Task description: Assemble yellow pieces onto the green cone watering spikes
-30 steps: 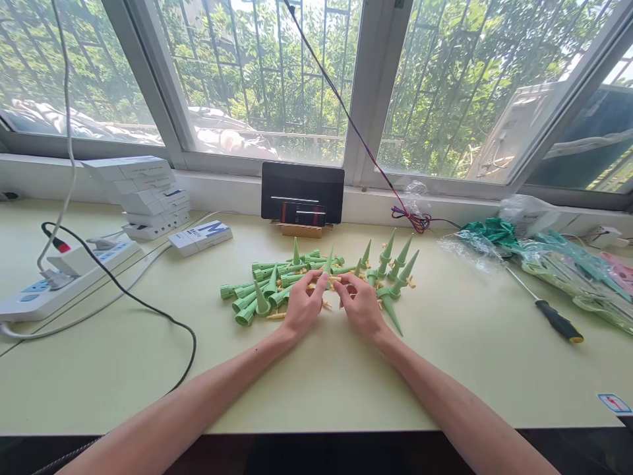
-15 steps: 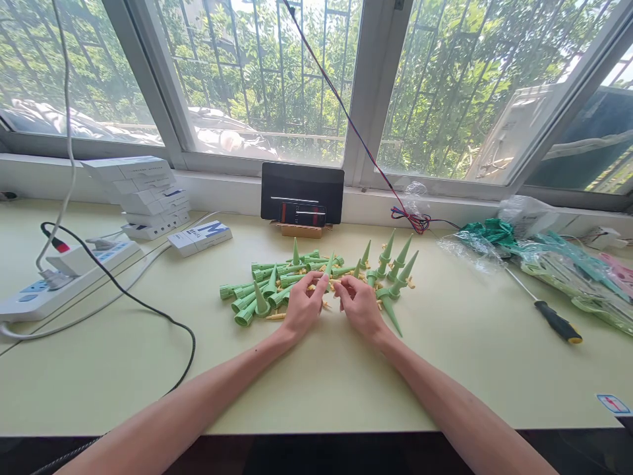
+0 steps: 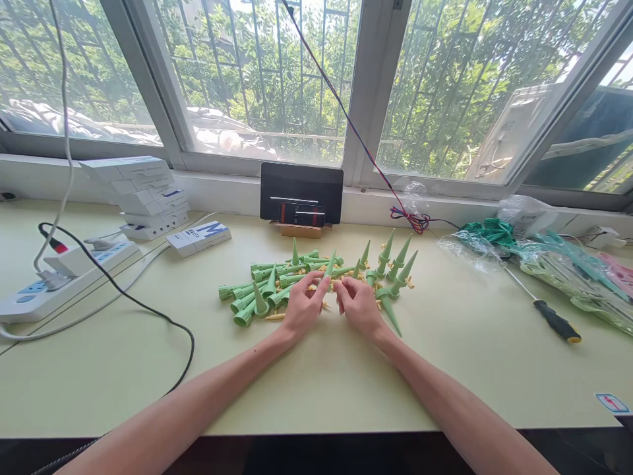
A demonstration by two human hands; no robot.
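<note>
My left hand (image 3: 302,305) is closed around a green plastic plant-watering spike (image 3: 331,263), whose tip points up and away from me. Close beside it, my right hand (image 3: 360,305) has thumb and forefinger pinched together at the spike's lower end. What sits in that pinch is mostly hidden; a bit of yellow shows near the fingertips. Left of my hands lies a pile of green spikes (image 3: 242,305), some standing on their caps. More spikes with yellow valve pieces attached (image 3: 403,277) stand to the right. Small yellow parts (image 3: 275,316) lie scattered among them.
A dark tablet (image 3: 301,185) with a phone before it leans at the window. White boxes (image 3: 148,191) and a power strip (image 3: 69,284) are on the left, with a black cable (image 3: 148,311). On the right lie a screwdriver (image 3: 556,321) and plastic bags (image 3: 568,264).
Both hands stay almost in place. The fingers of my right hand have shifted slightly at the lower end of the spike; the piles look unchanged.
</note>
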